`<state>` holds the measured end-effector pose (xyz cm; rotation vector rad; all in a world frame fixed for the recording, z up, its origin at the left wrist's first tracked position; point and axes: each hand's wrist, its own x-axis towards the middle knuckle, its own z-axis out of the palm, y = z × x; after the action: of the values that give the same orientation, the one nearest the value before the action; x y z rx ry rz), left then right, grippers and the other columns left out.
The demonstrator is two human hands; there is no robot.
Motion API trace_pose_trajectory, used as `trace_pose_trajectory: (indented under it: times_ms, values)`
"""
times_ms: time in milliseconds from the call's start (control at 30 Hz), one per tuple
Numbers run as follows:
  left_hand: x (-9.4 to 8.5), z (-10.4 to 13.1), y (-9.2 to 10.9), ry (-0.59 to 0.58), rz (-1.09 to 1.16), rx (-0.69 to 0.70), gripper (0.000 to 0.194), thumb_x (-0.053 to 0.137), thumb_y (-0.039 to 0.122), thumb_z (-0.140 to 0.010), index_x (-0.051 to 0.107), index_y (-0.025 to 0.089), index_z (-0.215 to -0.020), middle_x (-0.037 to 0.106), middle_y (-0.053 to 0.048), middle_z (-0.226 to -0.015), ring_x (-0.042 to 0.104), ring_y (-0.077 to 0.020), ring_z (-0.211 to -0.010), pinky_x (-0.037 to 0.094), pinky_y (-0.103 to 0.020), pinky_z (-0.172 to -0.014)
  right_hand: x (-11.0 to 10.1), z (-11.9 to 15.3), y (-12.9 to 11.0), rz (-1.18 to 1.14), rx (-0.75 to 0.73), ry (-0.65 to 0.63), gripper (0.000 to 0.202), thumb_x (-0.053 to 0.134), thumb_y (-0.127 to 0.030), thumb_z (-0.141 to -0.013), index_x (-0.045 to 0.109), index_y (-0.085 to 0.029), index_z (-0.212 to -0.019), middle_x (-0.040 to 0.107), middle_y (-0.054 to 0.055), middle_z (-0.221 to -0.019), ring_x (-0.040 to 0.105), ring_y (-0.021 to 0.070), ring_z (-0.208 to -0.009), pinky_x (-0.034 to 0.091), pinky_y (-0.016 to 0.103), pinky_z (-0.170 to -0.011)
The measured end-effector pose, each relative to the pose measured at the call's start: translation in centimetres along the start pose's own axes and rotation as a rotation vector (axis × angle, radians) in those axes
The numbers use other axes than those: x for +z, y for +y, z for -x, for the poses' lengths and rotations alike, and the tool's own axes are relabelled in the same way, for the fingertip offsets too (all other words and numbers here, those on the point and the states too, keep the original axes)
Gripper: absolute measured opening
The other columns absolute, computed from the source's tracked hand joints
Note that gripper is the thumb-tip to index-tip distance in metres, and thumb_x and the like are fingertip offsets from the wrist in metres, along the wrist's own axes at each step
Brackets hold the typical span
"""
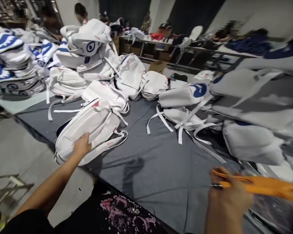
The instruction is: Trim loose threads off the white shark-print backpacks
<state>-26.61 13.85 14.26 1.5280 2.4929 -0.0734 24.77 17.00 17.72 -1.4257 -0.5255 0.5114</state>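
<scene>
My left hand (82,145) is closed on the front panel of a white backpack (102,122), which lies tilted near the table's front edge. Its straps trail toward the right. At the lower right, my right hand (231,195) is smeared by motion, its fingers curled at the end of a long orange fabric piece (271,187). A small dark, shiny bit shows by those fingers, too blurred to name. Under the orange piece lies a dark, glossy, see-through bundle (274,211).
White backpacks with blue prints (12,61) are stacked at the left. More white bags (130,73) line the back. Grey-white bags (254,139) with dangling straps (180,133) pile at the right. The grey-covered table (156,162) ends near my body. People sit farther back.
</scene>
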Motion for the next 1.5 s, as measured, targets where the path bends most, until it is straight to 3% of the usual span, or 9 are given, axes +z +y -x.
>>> trace_pose_trajectory:
  times_ms: [100, 233, 400, 633, 733, 900, 1133, 1367, 1500]
  values:
    - [-2.6, 2.5, 3.7, -0.137, 0.364, 0.397, 0.036, 0.066, 0.044, -0.088, 0.066, 0.019, -0.114, 0.073, -0.007, -0.093, 0.069, -0.0251, -0.088, 0.051, -0.031, -0.077, -1.1, 0.5, -2.9, -0.106, -0.041, 0.325, 0.026, 0.071, -0.024, -0.06, 0.051, -0.032, -0.075, 0.062, 0.0, -0.078, 0.067, 0.0272, -0.084, 0.052, 0.056, -0.099]
    - [-9.4, 7.6, 9.7, -0.036, 1.072, 1.018, 0.036, 0.073, 0.043, -0.085, 0.05, 0.02, -0.069, 0.047, 0.007, -0.055, 0.042, -0.0079, -0.048, 0.034, -0.021, -0.049, 0.3, 5.2, -4.2, -0.05, -0.018, 0.111, 0.03, 0.057, -0.057, -0.085, 0.06, -0.027, -0.091, 0.069, 0.002, -0.075, 0.068, 0.0248, -0.076, 0.054, 0.055, -0.095]
    - [-14.2, 9.3, 11.6, -0.206, 1.474, 1.441, 0.025, 0.074, 0.035, -0.087, 0.058, 0.018, -0.078, 0.055, 0.006, -0.058, 0.047, -0.0051, -0.047, 0.035, -0.017, -0.044, 0.4, 10.7, -2.9, 0.105, -0.092, -0.069, 0.083, 0.061, -0.091, -0.063, 0.059, -0.022, -0.109, 0.071, 0.002, -0.076, 0.07, 0.024, -0.074, 0.055, 0.047, -0.085]
    - [-4.8, -4.0, 7.5, 0.182, 1.325, 0.223, 0.036, 0.059, 0.047, -0.087, 0.054, 0.017, -0.068, 0.049, 0.005, -0.063, 0.044, -0.0089, -0.06, 0.039, -0.019, -0.056, -1.0, 16.0, 0.9, 0.214, 0.133, -0.204, 0.081, 0.055, -0.09, -0.069, 0.062, -0.016, -0.102, 0.073, 0.009, -0.079, 0.073, 0.0268, -0.077, 0.057, 0.043, -0.077]
    - [0.2, -7.8, 5.4, 0.234, 1.187, 0.004, 0.036, 0.049, 0.04, -0.09, 0.042, 0.02, -0.061, 0.035, 0.006, -0.055, 0.036, -0.0098, -0.056, 0.033, -0.021, -0.052, -1.1, 15.6, 1.3, 0.17, 0.264, -0.308, 0.072, 0.06, -0.084, -0.07, 0.061, -0.017, -0.097, 0.073, 0.01, -0.082, 0.073, 0.0267, -0.074, 0.059, 0.044, -0.077]
    - [3.1, -4.0, 4.7, 0.288, 0.864, 0.185, 0.044, 0.054, 0.044, -0.09, 0.06, 0.015, -0.123, 0.068, -0.009, -0.111, 0.06, -0.023, -0.106, 0.047, -0.032, -0.093, -1.1, 8.8, -1.3, -0.039, 0.37, -0.392, 0.056, 0.062, -0.074, -0.078, 0.059, -0.022, -0.098, 0.07, 0.005, -0.079, 0.073, 0.0262, -0.076, 0.06, 0.046, -0.08]
    - [6.3, -0.1, 13.6, 0.079, 0.039, 0.499, 0.076, 0.058, 0.026, -0.091, 0.028, 0.007, -0.158, 0.038, -0.026, -0.158, 0.047, -0.0388, -0.136, 0.038, -0.053, -0.11, 1.9, 0.7, 0.4, 0.546, 0.332, -0.834, 0.055, 0.059, -0.072, -0.08, 0.056, -0.02, -0.095, 0.064, 0.001, -0.07, 0.066, 0.0194, -0.061, 0.056, 0.034, -0.063]
    - [5.9, -2.5, 17.0, -0.416, 0.856, 0.222, 0.039, 0.062, 0.033, -0.094, 0.064, 0.017, -0.129, 0.06, -0.017, -0.141, 0.057, -0.0313, -0.129, 0.045, -0.043, -0.109, 1.5, -0.9, 1.9, 0.874, 0.18, -0.799, 0.049, 0.049, -0.07, -0.088, 0.054, -0.021, -0.089, 0.061, -0.002, -0.062, 0.06, 0.0157, -0.051, 0.047, 0.028, -0.051]
    - [5.1, -5.1, 15.7, -0.689, 1.042, -0.026, 0.051, 0.044, 0.054, -0.101, 0.07, 0.011, -0.096, 0.074, -0.015, -0.078, 0.071, -0.0239, -0.071, 0.058, -0.035, -0.069, 3.0, 2.3, 1.3, 0.93, 0.225, -1.191, 0.044, 0.052, -0.066, -0.089, 0.058, -0.022, -0.083, 0.058, -0.003, -0.055, 0.052, 0.0141, -0.045, 0.039, 0.025, -0.045]
